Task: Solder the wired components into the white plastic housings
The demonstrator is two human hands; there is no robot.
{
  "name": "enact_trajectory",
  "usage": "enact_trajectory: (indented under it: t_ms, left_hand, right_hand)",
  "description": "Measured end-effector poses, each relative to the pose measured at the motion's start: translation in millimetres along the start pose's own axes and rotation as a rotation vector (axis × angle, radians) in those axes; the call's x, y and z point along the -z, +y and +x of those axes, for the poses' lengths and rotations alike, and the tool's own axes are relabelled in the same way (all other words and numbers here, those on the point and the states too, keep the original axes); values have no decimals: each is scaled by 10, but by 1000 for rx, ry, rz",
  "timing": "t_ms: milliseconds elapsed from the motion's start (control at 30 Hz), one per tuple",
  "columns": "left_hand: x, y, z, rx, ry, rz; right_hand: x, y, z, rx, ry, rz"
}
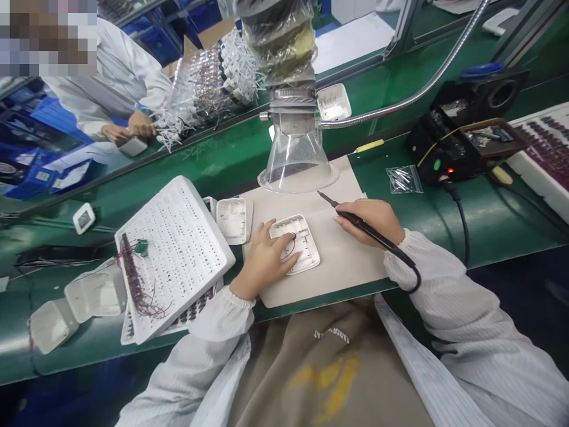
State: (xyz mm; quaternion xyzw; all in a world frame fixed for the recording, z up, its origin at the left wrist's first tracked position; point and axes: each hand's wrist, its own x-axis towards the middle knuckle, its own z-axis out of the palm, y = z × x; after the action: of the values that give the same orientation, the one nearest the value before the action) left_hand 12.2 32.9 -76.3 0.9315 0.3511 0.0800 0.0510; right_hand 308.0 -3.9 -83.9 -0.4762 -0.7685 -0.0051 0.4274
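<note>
A square white plastic housing lies inner side up on the beige work mat. My left hand rests over its left side and steadies it, fingers bent around and into it. Near my index fingertip is a small dark round part with a thin wire. My right hand holds a black soldering iron like a pen. The iron's tip points up and left, apart from the housing, just below the rim of the clear fume hood.
A second white housing sits left of the mat, beside a tilted white foam tray with wired parts. Right stand a black soldering station with a red light and a bag of metal pins. A co-worker's hands work across the bench.
</note>
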Motion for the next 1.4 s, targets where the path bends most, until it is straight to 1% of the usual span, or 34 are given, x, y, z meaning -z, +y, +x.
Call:
enact_trajectory:
  t_ms: [100,133,200,267,367,433,533,700,867,967,1200,1400]
  left_hand:
    - [43,18,-56,-50,-32,14]
    - [53,38,-84,-63,-46,9]
    - [60,93,-145,-83,-67,-19]
    - [44,150,-205,-86,-70,-53]
    - [-18,201,-267,-79,-35,-72]
    - [-72,206,-282,-89,20,-70]
    - [-146,196,-279,-124,105,-78]
    - [-210,192,-259,-144,176,-110]
    - [-226,189,-242,-162,212,-88]
    - [-234,184,-236,-173,230,-92]
    - [-271,176,-247,-160,215,-134]
    - [-272,172,-251,-162,222,-124]
  right_hand:
    - [51,-134,-3,-60,23,151]
    - [47,-201,-12,-89,6,211]
    - [0,-349,-44,-119,-72,325]
    - [-84,-478,-86,-100,-128,395]
    - [-207,-572,-134,-1,-119,413]
    - [-252,-580,-138,41,-138,420]
    - [-273,-583,-106,36,-212,418]
    - [-278,-628,-38,19,-269,382]
    - [-285,-622,-24,25,-325,349]
    - [-288,-611,-29,38,-333,340]
    - [-284,-613,-21,37,-345,339]
    - [-283,-623,-25,46,-351,333]
